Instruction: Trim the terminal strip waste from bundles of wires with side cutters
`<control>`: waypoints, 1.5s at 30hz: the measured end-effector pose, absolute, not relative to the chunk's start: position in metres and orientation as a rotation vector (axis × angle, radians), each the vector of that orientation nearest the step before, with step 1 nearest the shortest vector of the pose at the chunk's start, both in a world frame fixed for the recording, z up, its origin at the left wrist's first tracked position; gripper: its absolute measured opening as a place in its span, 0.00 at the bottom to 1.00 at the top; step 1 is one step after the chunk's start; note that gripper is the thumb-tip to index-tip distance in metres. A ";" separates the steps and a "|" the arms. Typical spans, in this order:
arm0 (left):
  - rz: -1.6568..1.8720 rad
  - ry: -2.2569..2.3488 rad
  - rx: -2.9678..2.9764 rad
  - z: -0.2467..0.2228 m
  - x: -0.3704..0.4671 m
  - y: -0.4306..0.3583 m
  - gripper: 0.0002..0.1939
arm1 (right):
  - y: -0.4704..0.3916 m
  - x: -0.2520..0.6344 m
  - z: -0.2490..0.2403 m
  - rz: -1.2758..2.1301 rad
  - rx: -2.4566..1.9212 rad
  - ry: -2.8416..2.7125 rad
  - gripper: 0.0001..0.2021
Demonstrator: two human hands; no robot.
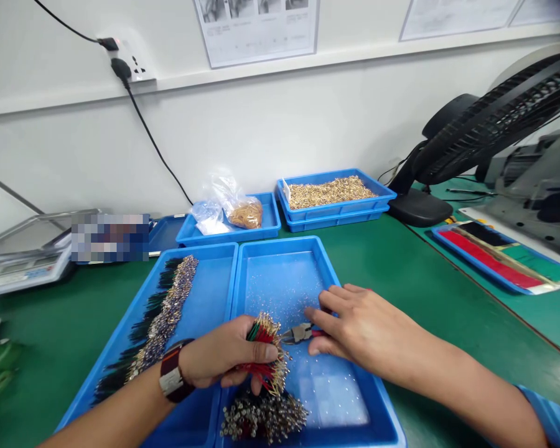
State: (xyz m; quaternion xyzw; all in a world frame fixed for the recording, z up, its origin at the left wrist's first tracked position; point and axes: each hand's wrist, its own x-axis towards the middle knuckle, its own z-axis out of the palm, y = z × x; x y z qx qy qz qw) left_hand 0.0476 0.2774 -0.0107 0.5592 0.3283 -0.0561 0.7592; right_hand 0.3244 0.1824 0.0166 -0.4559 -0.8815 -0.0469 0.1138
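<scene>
Over the right-hand blue tray [287, 246], left fingers clamped on wire bundle [264, 348]; right fingers closed round pliers [301, 333], tips beside it. Bundle probably light, flexible, prone to splaying; best gripped mid-length, below the metal ends.

Beyond the fingers rises a white wall [270, 130] crossed by a pale ledge [354, 57], with printed sheets [261, 31] above it and a power socket [137, 65] up to the fingers' left. Beneath the fingers spreads a green tabletop [368, 261], glossy under bright light.
</scene>
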 end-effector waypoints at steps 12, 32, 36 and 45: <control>-0.149 0.700 1.207 -0.006 0.047 0.278 0.24 | 0.184 0.325 0.013 -0.037 -1.365 -2.628 0.20; 0.029 0.816 1.284 -0.014 0.047 0.274 0.30 | 0.186 0.328 0.017 0.022 -1.337 -2.578 0.22; -0.015 0.792 1.224 -0.010 0.047 0.276 0.31 | 0.188 0.328 0.015 -0.014 -1.346 -2.579 0.22; -0.033 0.783 1.097 -0.014 0.044 0.277 0.29 | 0.189 0.326 0.015 0.064 -1.333 -2.578 0.23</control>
